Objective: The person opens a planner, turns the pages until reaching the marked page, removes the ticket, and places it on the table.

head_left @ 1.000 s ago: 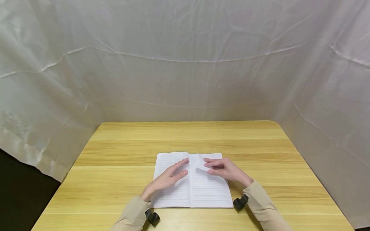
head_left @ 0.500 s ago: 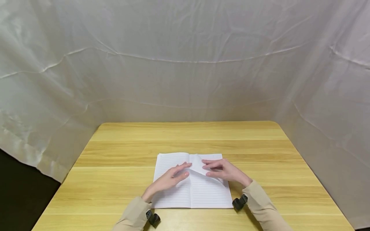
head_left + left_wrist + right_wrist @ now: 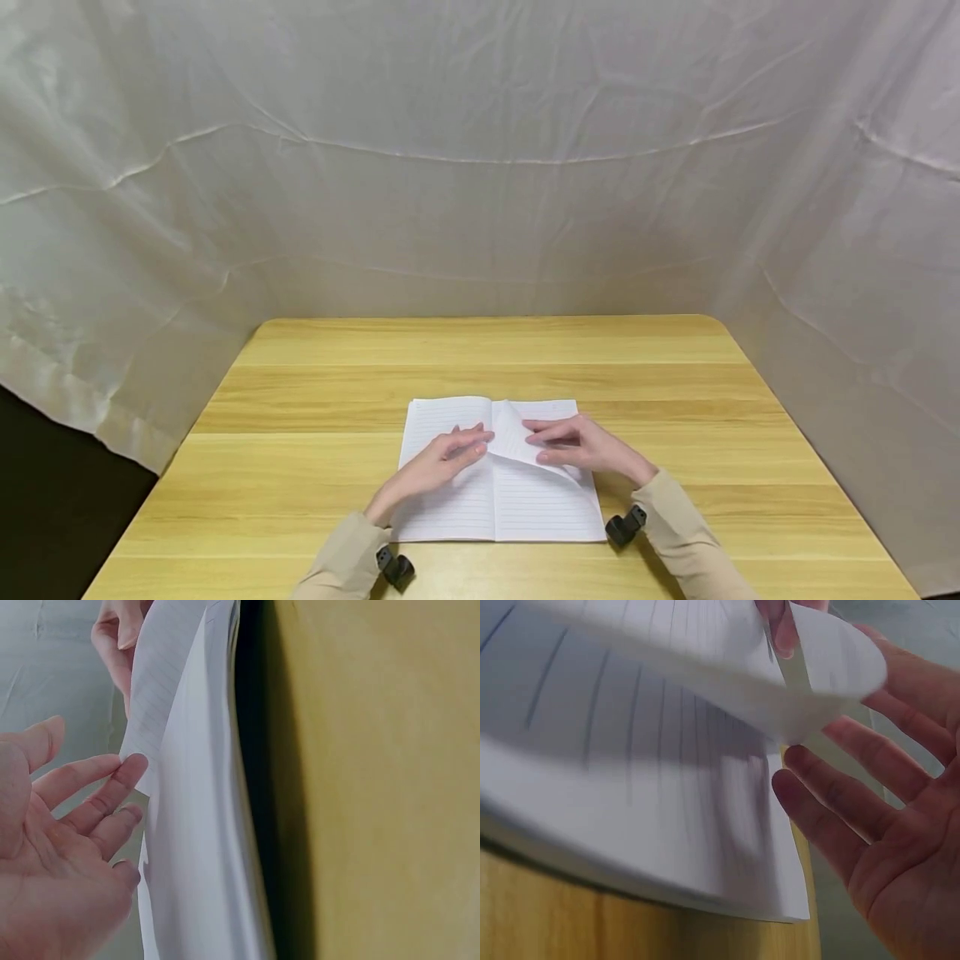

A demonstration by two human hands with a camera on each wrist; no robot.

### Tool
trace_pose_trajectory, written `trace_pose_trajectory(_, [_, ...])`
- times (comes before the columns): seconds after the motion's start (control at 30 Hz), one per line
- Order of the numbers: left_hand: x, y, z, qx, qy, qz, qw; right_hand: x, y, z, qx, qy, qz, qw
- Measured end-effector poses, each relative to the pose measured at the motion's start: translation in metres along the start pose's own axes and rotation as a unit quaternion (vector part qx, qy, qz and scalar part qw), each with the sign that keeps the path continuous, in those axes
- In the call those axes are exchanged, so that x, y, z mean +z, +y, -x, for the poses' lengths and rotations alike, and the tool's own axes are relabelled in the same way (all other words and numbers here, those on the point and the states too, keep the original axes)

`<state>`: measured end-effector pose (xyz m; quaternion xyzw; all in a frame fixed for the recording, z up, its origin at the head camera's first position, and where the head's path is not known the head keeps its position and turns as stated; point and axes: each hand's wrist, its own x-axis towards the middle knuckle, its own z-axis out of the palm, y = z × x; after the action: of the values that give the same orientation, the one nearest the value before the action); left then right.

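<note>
A lined notebook (image 3: 525,512) lies spread open on the wooden table. One lifted leaf (image 3: 512,435) curves up over its right half, its loose edge slanting toward the centre fold. From the right, my right hand (image 3: 596,446) reaches over this leaf with fingers extended and thumb apart; in the right wrist view the leaf (image 3: 840,664) curls against the fingers and hides part of them. Over the left page, my left hand (image 3: 427,468) has its fingers loosely extended. The left wrist view shows its fingertips (image 3: 136,763) touching the leaf's corner, with the thumb away from the paper.
The light wooden table (image 3: 300,467) surrounds the notebook. Pale grey fabric (image 3: 480,208) hangs behind the table and along both sides. A small black camera (image 3: 396,568) sits on the left wrist, and another black camera (image 3: 626,527) on the right.
The lifted leaf has swung leftward, from a small raised corner to a wider flap reaching the centre fold. The left fingertips have shifted slightly and now meet its edge. The right hand has barely moved.
</note>
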<state>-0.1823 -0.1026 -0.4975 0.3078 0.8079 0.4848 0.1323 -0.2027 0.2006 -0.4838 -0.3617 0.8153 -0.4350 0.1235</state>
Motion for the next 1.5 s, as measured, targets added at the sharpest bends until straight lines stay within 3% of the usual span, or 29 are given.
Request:
trace_pose_trajectory(0.27, [-0.009,-0.003,0.005,0.002,0.033,-0.010,0.9994,-0.011,0.002,0.005,0.043,-0.015,-0.021,0.9988])
trace_pose_trajectory(0.57, [-0.018,-0.011,0.010,-0.020,0.080,-0.052,0.9952,-0.016,0.015,0.007,0.066,0.020,0.021,0.9974])
trace_pose_trajectory(0.73, [-0.020,-0.011,0.011,-0.057,0.116,-0.077,0.9886,-0.015,0.023,0.006,0.075,0.036,0.038,0.9958])
trace_pose_trajectory(0.93, [-0.020,-0.010,0.010,-0.088,0.150,-0.137,0.9752,-0.015,0.029,0.004,0.081,0.043,0.054,0.9943])
trace_pose_trajectory(1.2, [-0.017,-0.008,0.010,-0.124,0.132,-0.188,0.9653,-0.013,0.035,0.002,0.086,0.046,0.069,0.9929])
trace_pose_trajectory(1.37, [-0.015,-0.005,0.007,-0.126,0.108,-0.193,0.9672,-0.013,0.036,0.000,0.090,0.053,0.076,0.9917])
trace_pose_trajectory(1.5, [-0.014,-0.001,0.005,-0.100,0.069,-0.196,0.9731,-0.013,0.037,-0.001,0.099,0.053,0.084,0.9901])
